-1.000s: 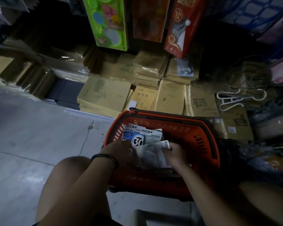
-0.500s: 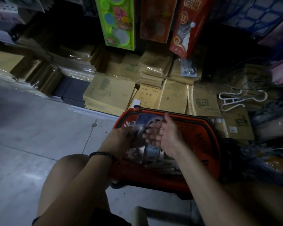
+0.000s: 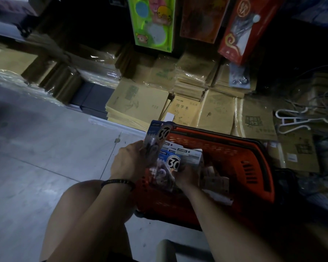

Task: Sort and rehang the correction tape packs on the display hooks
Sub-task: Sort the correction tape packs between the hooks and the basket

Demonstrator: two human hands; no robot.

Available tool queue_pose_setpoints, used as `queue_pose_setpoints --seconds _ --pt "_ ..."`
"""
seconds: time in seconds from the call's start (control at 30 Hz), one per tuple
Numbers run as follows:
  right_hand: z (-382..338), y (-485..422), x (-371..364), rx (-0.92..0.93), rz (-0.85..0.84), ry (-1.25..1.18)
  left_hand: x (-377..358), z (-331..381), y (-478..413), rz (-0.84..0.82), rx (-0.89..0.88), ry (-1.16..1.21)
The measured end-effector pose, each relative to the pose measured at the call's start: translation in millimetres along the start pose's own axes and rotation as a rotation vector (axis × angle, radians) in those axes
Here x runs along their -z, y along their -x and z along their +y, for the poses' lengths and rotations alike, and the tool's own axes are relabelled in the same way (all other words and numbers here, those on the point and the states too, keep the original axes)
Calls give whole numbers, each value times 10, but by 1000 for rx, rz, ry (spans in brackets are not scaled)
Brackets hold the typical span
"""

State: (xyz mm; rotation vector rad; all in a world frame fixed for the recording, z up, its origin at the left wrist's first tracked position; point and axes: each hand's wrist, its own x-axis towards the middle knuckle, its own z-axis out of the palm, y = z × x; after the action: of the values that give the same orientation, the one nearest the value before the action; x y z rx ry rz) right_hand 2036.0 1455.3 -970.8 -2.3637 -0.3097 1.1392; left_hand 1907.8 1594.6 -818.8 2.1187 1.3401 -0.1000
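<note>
An orange basket (image 3: 235, 148) stands on the grey floor (image 3: 45, 148), its near wall lost in shadow behind the forearms. Loose packs (image 3: 190, 156) lie inside it, their print too dim to read. The left hand (image 3: 129, 161) grips a raised pack (image 3: 157, 137) by its lower end, upright over the basket's left rim. Just beside it, inside the basket, the right hand (image 3: 186, 176) clasps a second pack (image 3: 170, 161) marked 30, its fingertips hidden under the card.

Was dim throughout. Showed a pale grey tiled floor (image 3: 45, 148) at left, crossed by dark joints. Held plastic-wrapped stacks of brown exercise books (image 3: 136, 103) low along the far side. Had a green toy box (image 3: 151, 23) and a red box (image 3: 242, 29) hanging above. Kept a white hanger (image 3: 292, 128) and perhaps loose wire (image 3: 320, 95) at right.
</note>
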Motion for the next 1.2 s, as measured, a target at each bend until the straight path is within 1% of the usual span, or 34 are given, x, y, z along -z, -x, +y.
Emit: queue_pose_setpoints --seconds 0.1,0.17,0.27,0.33,0.47,0.53,0.6,0.67,0.73,0.8,0.93,1.0,1.1,1.2 --pt "-1 -6 -73 63 9 100 -16 -37 -58 21 23 -18" --pt "20 37 -80 116 17 74 -33 -58 -83 19 21 -28" --pt "57 183 1 213 54 -60 -54 -75 -91 18 16 -20" --pt "70 321 129 255 93 -203 -40 -72 -73 20 15 -12" --pt "199 651 558 358 376 -336 37 29 60 3 25 80" --pt "259 824 762 388 479 -395 86 148 156 -11 18 154" --pt "258 1001 942 378 486 -510 98 267 243 -63 -27 173" --pt "207 1181 1118 424 480 -567 90 351 340 -116 -85 192" --pt "130 1347 1284 492 474 -577 124 404 495 -159 -139 333" --pt "35 1516 1443 528 474 -596 201 480 697 -190 -142 492" --pt "-158 1815 1727 583 493 -573 408 750 1073 -241 -137 683" --pt "-286 1972 1900 610 489 -567 520 928 1225 -248 -173 793" --pt "-506 2236 2190 649 493 -575 708 1175 1382 -301 -241 941" --pt "-741 2526 2544 714 542 -545 897 1461 1479 -249 -286 1017"
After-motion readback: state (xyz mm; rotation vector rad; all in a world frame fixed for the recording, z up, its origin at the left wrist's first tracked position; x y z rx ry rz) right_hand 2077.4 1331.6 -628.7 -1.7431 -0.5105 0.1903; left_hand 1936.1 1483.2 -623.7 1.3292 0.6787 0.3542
